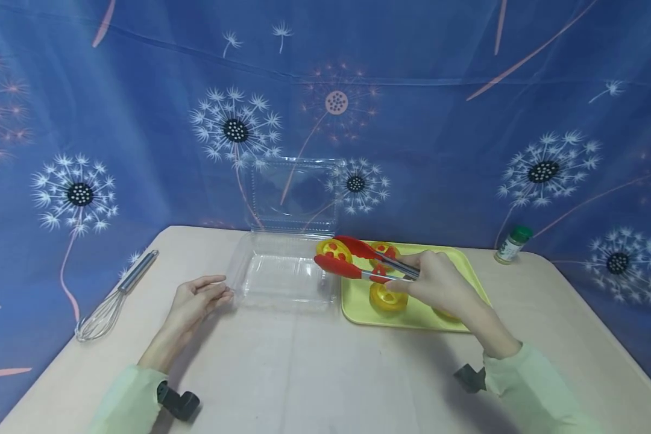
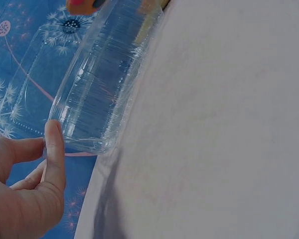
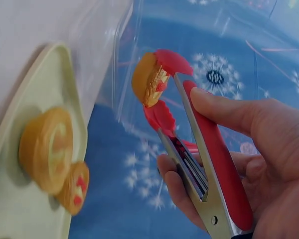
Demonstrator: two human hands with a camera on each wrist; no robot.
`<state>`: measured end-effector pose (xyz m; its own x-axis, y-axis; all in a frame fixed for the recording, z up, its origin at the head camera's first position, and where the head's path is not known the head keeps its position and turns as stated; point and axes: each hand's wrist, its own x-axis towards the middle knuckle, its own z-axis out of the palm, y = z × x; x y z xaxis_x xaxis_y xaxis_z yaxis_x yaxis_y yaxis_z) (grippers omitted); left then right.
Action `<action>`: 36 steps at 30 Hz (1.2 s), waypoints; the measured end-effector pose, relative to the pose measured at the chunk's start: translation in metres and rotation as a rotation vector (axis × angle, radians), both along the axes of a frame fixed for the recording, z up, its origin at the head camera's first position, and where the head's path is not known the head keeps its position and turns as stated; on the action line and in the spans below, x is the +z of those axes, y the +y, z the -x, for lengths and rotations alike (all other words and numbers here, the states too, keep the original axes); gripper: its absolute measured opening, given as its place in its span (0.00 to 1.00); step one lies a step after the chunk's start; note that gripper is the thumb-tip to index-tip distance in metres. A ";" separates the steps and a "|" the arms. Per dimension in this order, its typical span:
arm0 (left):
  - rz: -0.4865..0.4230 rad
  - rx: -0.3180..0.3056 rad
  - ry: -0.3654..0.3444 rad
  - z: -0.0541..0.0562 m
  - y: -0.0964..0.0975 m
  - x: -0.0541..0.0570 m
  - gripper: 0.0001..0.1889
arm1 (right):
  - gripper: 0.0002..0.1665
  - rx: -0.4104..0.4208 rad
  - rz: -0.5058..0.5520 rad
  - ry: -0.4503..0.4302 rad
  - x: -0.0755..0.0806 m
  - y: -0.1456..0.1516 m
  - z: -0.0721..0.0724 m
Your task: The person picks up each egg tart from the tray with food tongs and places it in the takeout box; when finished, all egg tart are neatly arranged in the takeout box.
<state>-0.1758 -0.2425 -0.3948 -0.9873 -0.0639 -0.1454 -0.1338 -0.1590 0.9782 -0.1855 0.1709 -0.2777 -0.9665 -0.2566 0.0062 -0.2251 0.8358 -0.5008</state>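
My right hand (image 1: 439, 283) grips red-tipped metal tongs (image 1: 358, 259). Between the red tips is a small yellow tart (image 1: 333, 249) with red pieces on top, held above the right side of a hinged clear plastic container (image 1: 282, 277). The container's lid (image 1: 295, 196) stands raised at the back. With thumb and finger, my left hand (image 1: 198, 301) pinches the container's left rim, as the left wrist view shows. More tarts (image 3: 47, 149) sit on a pale yellow tray (image 1: 352, 310) beneath and beside the right hand.
A whisk (image 1: 116, 301) lies along the table's left edge. At the back right is a small seasoning jar (image 1: 512, 246) with a green lid. A blue dandelion-print cloth (image 1: 439, 150) hangs behind the table (image 1: 314, 374).
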 end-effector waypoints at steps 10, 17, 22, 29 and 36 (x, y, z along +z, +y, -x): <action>0.011 0.001 -0.003 -0.001 0.001 0.001 0.26 | 0.35 0.069 0.059 -0.042 -0.008 -0.044 0.005; -0.003 0.007 0.001 -0.002 0.002 0.000 0.26 | 0.21 0.144 0.101 -0.059 -0.021 -0.070 0.014; -0.001 0.018 0.000 -0.001 0.003 0.001 0.26 | 0.14 0.160 0.126 -0.090 -0.028 -0.088 0.024; 0.002 0.033 -0.009 -0.001 0.003 0.001 0.24 | 0.12 0.163 0.116 -0.108 -0.032 -0.105 0.031; 0.002 0.034 -0.011 -0.001 0.005 0.002 0.24 | 0.13 0.151 0.078 -0.139 -0.034 -0.112 0.035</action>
